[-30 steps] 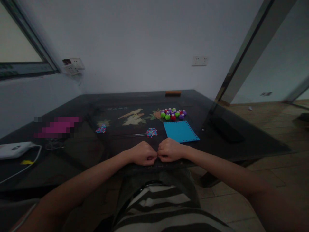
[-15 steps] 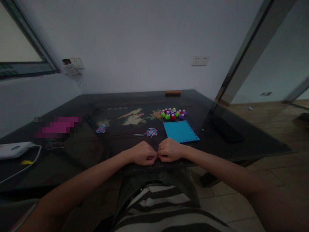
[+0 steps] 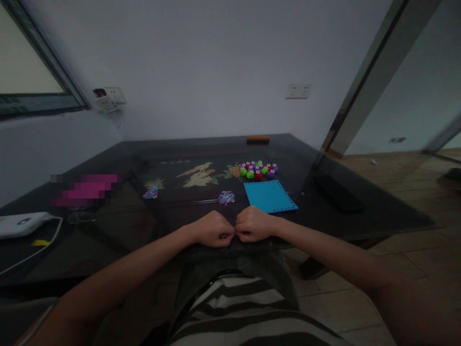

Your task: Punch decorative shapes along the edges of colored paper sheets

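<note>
My left hand rests as a fist on the near edge of the dark table, and no object shows in it. Beside it lies my right hand, closed the same way, the knuckles of both almost touching. Just behind the right fist is a blue sheet with small dark marks along its edges. A heap of tiny pink, blue and white pieces sits beyond the gap between my hands. Past the sheet stand several round green, red and purple pieces with white tops.
A second small heap of tiny pieces lies to the left, near a blurred pink object. At the far left are a white device and its cable. A black slab lies at right, an orange-brown bar by the wall.
</note>
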Tool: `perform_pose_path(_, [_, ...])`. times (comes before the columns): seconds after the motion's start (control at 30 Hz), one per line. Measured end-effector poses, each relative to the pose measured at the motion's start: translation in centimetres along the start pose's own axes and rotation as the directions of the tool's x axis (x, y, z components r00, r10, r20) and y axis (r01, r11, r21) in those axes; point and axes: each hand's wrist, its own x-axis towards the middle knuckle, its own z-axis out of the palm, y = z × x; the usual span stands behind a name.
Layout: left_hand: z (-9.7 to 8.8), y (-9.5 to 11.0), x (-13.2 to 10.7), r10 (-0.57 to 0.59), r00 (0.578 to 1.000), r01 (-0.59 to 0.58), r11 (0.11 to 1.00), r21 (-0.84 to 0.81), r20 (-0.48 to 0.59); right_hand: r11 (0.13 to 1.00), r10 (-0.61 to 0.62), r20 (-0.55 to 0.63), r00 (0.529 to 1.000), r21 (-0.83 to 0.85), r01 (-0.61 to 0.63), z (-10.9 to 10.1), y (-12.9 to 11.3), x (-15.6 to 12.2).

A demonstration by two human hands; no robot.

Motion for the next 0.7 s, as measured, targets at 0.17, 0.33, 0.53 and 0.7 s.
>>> perform_pose_path(0.17, [0.1, 0.0, -0.1, -0.001, 1.0, 0.001, 1.0, 0.003, -0.005, 1.0, -0.005, 0.0, 1.0, 0.0, 0.005, 0.0, 0.0, 0.0])
perform_pose_path(0.33, [0.1, -0.1, -0.1, 0.002, 1.0, -0.002, 1.0, 0.007, -0.002, 1.0, -0.004, 0.027, 1.0, -0.01, 0.004, -0.4, -0.3, 0.1])
perform_pose_path(0.53, [0.1, -0.1, 0.0, -0.005, 1.0, 0.005, 1.0, 0.015, 0.017, 0.999, 0.038, 0.151, 0.988, -0.009, -0.037, -2.0, -1.4, -0.6])
perform_pose_path(0.7, [0.2, -0.2, -0.1, -0.008, 1.0, 0.008, 1.0, 0.005, 0.025, 0.902, 0.33, 0.296, 0.897, 0.182, -0.392, -5.1, -2.2, -4.4])
